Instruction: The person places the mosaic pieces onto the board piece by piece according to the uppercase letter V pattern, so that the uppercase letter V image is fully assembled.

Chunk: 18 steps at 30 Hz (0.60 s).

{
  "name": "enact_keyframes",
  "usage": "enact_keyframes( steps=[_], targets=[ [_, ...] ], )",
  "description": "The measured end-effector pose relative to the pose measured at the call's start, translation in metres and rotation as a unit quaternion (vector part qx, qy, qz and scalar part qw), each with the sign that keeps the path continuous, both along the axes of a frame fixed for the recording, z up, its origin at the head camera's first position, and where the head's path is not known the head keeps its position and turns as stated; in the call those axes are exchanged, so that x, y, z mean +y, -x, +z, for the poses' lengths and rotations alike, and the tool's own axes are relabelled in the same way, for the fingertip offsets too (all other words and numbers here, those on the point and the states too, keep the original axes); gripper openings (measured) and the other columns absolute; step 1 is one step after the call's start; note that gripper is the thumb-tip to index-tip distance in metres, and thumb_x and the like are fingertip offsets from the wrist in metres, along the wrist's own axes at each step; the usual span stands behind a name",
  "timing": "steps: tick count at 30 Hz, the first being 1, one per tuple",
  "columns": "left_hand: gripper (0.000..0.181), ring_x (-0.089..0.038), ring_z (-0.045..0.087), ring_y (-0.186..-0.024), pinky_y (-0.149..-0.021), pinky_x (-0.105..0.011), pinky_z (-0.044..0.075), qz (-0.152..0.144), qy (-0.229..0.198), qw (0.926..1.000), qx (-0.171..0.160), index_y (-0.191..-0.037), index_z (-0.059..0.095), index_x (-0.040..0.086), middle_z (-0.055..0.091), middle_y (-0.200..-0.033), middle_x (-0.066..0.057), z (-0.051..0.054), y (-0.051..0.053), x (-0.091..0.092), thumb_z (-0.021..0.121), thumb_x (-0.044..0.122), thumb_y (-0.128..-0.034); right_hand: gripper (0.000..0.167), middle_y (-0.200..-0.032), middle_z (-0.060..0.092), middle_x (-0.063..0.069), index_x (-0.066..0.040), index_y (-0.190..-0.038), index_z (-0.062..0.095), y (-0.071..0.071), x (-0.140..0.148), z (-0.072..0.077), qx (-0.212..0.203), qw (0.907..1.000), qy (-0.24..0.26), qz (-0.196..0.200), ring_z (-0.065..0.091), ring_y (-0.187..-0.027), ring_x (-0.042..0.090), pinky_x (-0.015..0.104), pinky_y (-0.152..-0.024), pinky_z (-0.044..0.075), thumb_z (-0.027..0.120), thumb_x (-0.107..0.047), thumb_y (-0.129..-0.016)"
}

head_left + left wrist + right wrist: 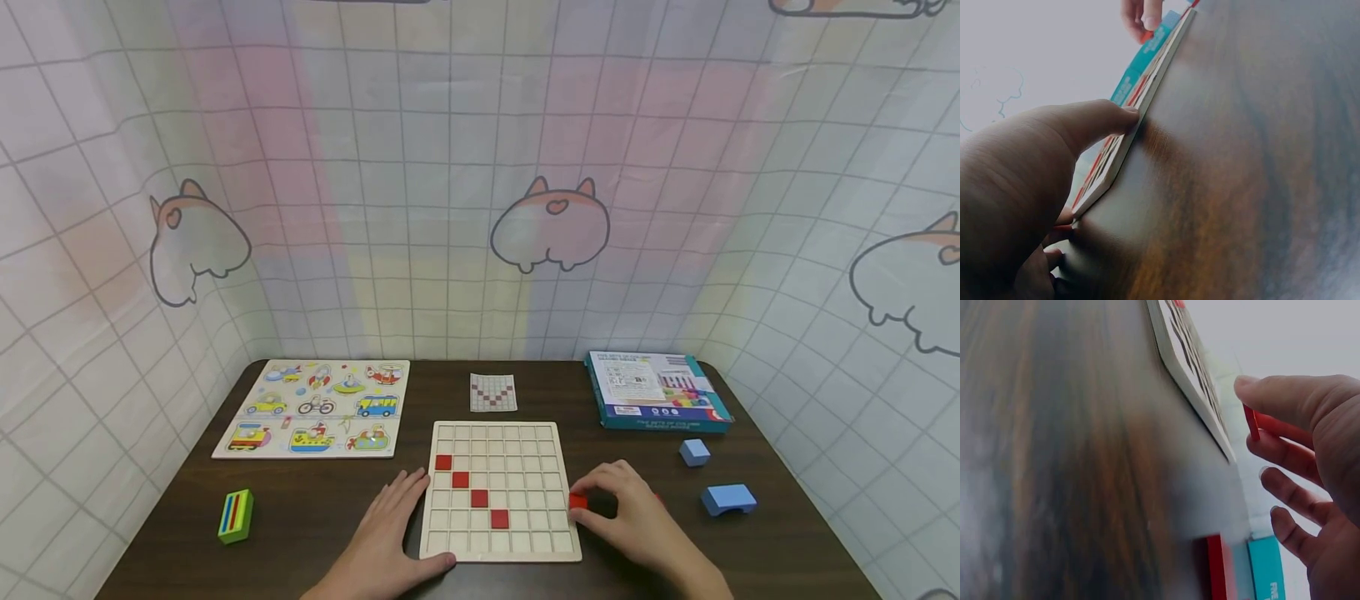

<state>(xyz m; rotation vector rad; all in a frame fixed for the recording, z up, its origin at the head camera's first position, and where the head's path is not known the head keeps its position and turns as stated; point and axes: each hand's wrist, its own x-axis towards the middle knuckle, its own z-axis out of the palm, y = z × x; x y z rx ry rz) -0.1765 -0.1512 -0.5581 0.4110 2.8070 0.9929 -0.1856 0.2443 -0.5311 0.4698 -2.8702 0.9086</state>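
Note:
A pale wooden grid board [528, 546] lies in the middle of the table, with several red square tiles [479, 498] set in a diagonal on its left half. My left hand [386, 533] rests at the board's left side, its thumb on the near edge and its fingers straight along the side. Between thumb and fingertips my right hand [630, 517] pinches a red tile [1252, 422], just beside the board's right edge. A red object [1217, 565] lies on the table near the right hand, mostly hidden by it in the head view.
Behind the board lies a small pattern card [493, 392]. A vehicle picture board [311, 408] is at back left, a teal box [660, 392] at back right. Blue blocks, a cube [694, 452] and an arch [729, 499], stand at right; a green striped block [236, 517] at left.

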Motion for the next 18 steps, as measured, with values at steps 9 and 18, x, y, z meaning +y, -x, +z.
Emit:
enact_keyframes(
  steps=[9,18],
  targets=[
    [0.125,-0.039,0.024,-0.172,-0.138,-0.069,0.021,0.001,0.006,0.9999,-0.011,-0.173,0.040,0.015,0.039,-0.180,-0.007,0.001,0.000,0.001,0.084,0.083,-0.0774,0.022,-0.109,0.069,-0.028,-0.037,-0.112,0.080,0.004,-0.016,0.005,-0.013,0.9997,0.010,0.020,0.054,-0.112,0.005,0.037,-0.102,0.058,0.090,-0.044,-0.094],
    [0.125,-0.038,0.024,-0.172,-0.137,-0.070,0.022,0.005,0.006,0.9999,-0.010,-0.173,0.040,0.016,0.038,-0.180,-0.004,0.001,-0.001,0.000,0.083,0.084,-0.0776,0.020,-0.110,0.070,-0.028,-0.040,-0.110,0.080,0.008,-0.028,0.004,-0.022,0.9991,0.023,0.029,0.056,-0.111,0.007,0.033,-0.100,0.058,0.091,-0.042,-0.094]
  ],
)
